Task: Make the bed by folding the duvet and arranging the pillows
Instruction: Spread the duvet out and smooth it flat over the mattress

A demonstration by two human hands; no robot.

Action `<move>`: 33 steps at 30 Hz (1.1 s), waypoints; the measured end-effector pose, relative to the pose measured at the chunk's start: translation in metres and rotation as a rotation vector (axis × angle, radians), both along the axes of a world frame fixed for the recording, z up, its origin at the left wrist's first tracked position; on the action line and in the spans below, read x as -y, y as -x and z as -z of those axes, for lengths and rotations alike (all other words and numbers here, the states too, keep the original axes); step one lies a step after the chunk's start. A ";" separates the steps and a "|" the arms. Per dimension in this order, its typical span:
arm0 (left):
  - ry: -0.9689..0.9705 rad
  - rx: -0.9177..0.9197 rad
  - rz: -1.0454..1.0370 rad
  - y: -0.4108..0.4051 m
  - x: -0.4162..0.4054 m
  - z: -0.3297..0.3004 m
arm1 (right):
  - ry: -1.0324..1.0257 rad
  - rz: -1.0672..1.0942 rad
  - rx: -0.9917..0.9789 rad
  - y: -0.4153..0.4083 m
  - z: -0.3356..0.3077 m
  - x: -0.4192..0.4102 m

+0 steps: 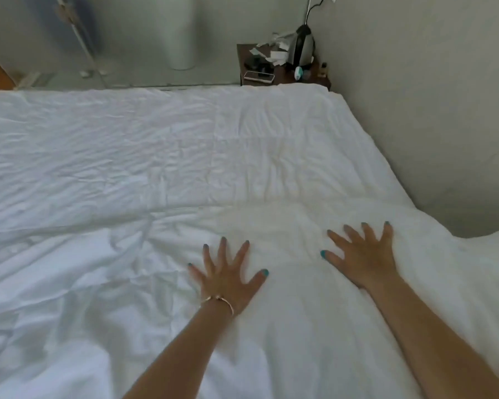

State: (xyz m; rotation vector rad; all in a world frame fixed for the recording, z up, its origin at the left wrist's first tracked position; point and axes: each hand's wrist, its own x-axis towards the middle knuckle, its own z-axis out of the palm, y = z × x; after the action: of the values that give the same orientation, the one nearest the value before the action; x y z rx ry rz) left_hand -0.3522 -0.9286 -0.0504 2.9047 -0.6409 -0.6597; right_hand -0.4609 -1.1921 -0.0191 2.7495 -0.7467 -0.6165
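Note:
A white, wrinkled duvet covers the whole bed, with a folded edge running across the middle from left to right. My left hand lies flat on the duvet with fingers spread, a thin bracelet on its wrist. My right hand also presses flat on the duvet, fingers apart, a little farther and to the right. Neither hand holds anything. No pillows are in view.
A dark nightstand stands beyond the bed's far right corner, cluttered with papers, a phone and a lamp with a dark base. A pale wall runs along the bed's right side. A white cylinder stands on the floor beyond the bed.

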 end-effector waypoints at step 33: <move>0.032 -0.323 0.573 0.099 -0.134 -0.087 | -0.021 0.470 0.004 0.153 -0.116 -0.202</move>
State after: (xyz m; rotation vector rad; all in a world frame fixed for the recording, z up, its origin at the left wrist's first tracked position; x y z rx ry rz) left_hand -0.4512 -0.7947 0.0363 2.4841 -1.4245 -1.1267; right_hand -0.6136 -0.9900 0.0969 2.5983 -1.4122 -0.7042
